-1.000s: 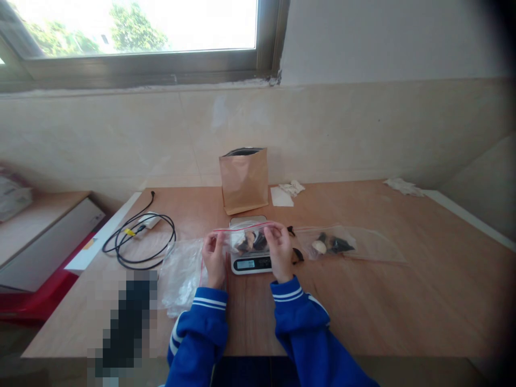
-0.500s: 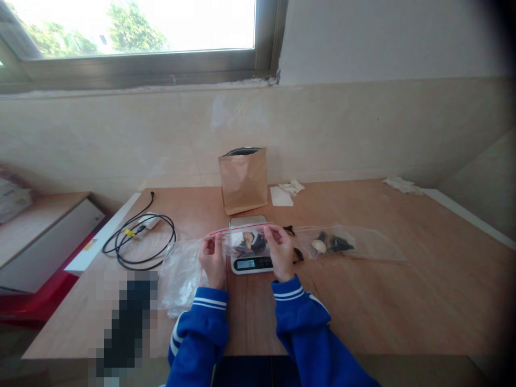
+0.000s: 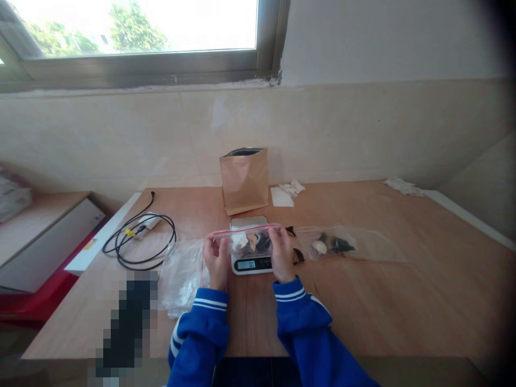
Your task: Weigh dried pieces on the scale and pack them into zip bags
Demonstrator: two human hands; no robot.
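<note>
On the bench (image 3: 382,306), the brown pouch (image 3: 245,184) stands near the far edge, perhaps out of the way; the scale (image 3: 253,266) lies before it, beneath the zip bag (image 3: 253,243), whose red-lined top the left hand (image 3: 216,260) and right hand (image 3: 282,255) pinch at either end, seemingly keeping it taut

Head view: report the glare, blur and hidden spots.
In the head view, the window glares white, washing out the trees; head view, the scale display is too blurred to read surely; head view, pixel blocks cover the lower left.
</note>
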